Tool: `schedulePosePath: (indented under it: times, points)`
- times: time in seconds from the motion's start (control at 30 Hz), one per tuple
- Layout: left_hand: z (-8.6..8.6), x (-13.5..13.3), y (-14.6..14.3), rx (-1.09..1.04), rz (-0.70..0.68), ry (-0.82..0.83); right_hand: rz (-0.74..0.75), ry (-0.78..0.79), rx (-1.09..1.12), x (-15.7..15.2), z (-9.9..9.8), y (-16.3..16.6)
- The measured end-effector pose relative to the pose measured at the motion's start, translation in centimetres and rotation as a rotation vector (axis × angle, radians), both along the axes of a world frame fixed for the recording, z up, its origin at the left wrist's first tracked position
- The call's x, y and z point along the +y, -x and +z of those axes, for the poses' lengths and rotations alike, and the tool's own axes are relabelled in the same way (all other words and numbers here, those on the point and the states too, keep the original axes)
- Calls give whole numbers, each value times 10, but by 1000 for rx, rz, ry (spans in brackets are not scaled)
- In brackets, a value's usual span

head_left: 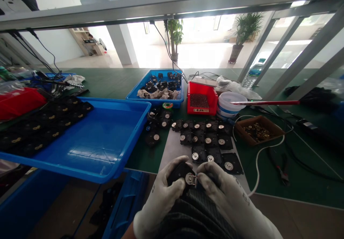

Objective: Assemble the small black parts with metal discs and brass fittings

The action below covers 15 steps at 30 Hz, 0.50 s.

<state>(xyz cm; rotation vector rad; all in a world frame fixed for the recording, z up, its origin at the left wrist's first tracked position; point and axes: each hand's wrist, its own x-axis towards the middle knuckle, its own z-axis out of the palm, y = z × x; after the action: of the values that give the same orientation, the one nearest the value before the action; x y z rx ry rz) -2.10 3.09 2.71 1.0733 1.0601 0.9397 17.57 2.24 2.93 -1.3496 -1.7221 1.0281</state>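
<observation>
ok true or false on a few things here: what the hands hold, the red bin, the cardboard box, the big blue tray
1. The left hand and right hand, both in white gloves, grip one black part with a metal disc. True.
2. The red bin is empty. False: it holds a layer of small dark pieces.
3. The cardboard box, right of the rows of black parts, holds brass-coloured pieces. True.
4. The big blue tray is packed full. False: black parts cover only its left side, and the right side is bare.
</observation>
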Motion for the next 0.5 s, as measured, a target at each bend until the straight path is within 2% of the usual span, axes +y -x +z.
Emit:
schedulePosePath:
  times: [0.17, 0.37, 0.5]
  points:
    - [2, 0, -1, 38, 2, -35, -18, 30, 55, 2, -7, 2]
    - [1, -1, -1, 30, -30, -31, -4, 95, 68, 1, -4, 2]
    - [2, -1, 0, 47, -24, -48, -5, 65, 26, 1, -2, 3]
